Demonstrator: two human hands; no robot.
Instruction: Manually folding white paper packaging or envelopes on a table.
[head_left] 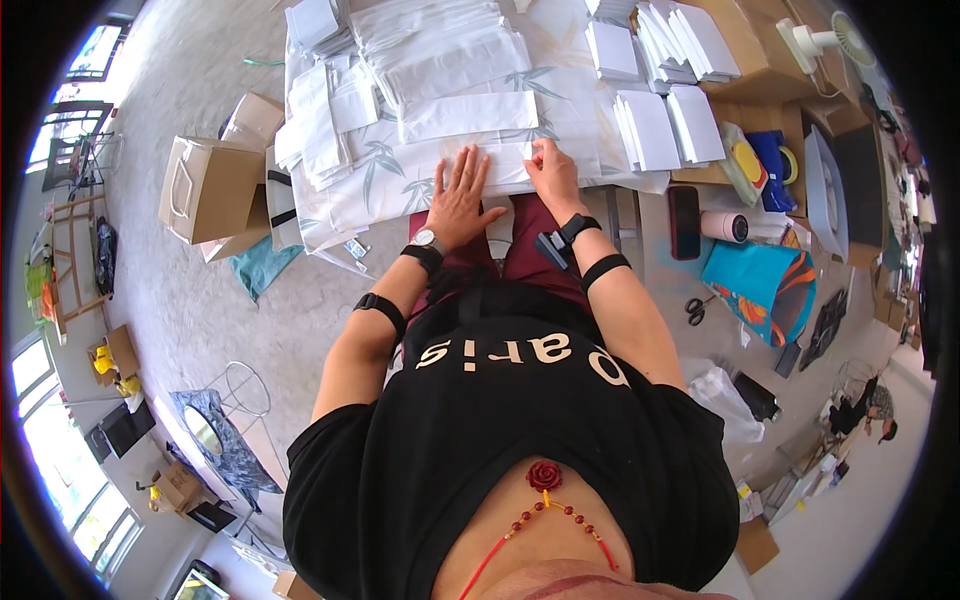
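My left hand [460, 198] lies flat near the front edge of the table, its fingers stretched out and the thumb apart. A little to its right, my right hand [553, 172] has its fingers curled in a pinch over the cloth. Whatever those fingers hold, if anything, is too small to make out. Just beyond both hands lies a long white paper strip [468, 116], apart from them. Behind it spreads a layered pile of white paper pieces [450, 65], and more white strips [320, 120] overlap at the left.
A leaf-patterned cloth [400, 205] covers the table. White folded paper stacks [648, 130] stand at the right. Beside them are a phone [685, 222], a pink cylinder [724, 227], scissors [697, 310] and a blue bag [755, 285]. Cardboard boxes [205, 190] stand left of the table.
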